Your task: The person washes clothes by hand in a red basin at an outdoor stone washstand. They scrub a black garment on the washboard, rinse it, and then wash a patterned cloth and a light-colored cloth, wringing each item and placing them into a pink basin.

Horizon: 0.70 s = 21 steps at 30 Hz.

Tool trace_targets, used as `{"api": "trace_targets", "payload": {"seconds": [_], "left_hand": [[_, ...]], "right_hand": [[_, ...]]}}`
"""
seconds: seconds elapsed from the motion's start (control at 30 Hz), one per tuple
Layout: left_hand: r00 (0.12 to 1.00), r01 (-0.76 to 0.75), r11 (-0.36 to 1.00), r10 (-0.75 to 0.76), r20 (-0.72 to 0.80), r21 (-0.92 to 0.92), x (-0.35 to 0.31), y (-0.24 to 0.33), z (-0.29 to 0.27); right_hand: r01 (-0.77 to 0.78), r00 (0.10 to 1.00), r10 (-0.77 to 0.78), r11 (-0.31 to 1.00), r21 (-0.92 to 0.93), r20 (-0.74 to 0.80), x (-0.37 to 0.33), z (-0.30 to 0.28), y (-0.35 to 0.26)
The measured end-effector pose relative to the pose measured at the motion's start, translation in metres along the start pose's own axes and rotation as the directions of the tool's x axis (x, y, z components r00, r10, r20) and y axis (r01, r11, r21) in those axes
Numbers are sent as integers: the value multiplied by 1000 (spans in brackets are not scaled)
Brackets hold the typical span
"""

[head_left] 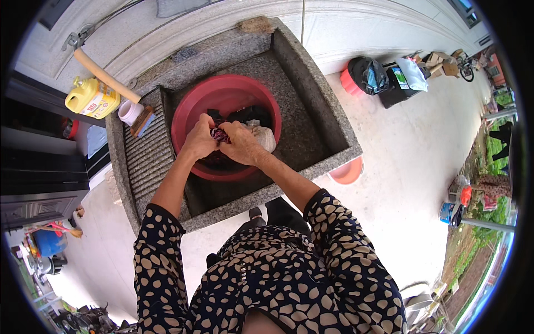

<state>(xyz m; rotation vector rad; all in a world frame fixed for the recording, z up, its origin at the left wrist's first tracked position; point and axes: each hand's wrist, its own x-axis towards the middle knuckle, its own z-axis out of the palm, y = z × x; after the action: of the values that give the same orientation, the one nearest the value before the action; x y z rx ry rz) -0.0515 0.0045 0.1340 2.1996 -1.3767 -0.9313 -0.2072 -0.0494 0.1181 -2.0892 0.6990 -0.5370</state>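
Observation:
Over a red plastic basin [222, 88], my left hand [199, 139] and my right hand [243, 143] are close together, both closed on a dark red patterned cloth [219, 134]. The cloth is bunched between my fingers, and part of it is hidden by them. Black cloth [256, 114] and a pale bundled cloth [266, 138] lie in the basin beside my right hand. The basin stands inside a grey stone sink [311, 92]. Left of it is the sink's ribbed washboard [149, 161].
On the sink's left side are a scrub brush [142, 122], a pinkish cup [130, 112] and a yellow jug [92, 98]. A beige hose [107, 75] hangs from the tap. An orange basin [348, 171] sits on the floor at right; a red bucket [350, 78] stands by the wall.

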Motion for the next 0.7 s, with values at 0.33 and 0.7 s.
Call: {"api": "trace_targets", "payload": {"seconds": [0.33,0.7], "left_hand": [[928,325,193,125,352,-926,-76,50,62],[717,101,709,434,545,-698,-116,157,149]], "right_hand": [[4,871,151,949,315,-467,-134,-35,-34],[77,289,700,663,744,-653,-244,-104,11]]}}
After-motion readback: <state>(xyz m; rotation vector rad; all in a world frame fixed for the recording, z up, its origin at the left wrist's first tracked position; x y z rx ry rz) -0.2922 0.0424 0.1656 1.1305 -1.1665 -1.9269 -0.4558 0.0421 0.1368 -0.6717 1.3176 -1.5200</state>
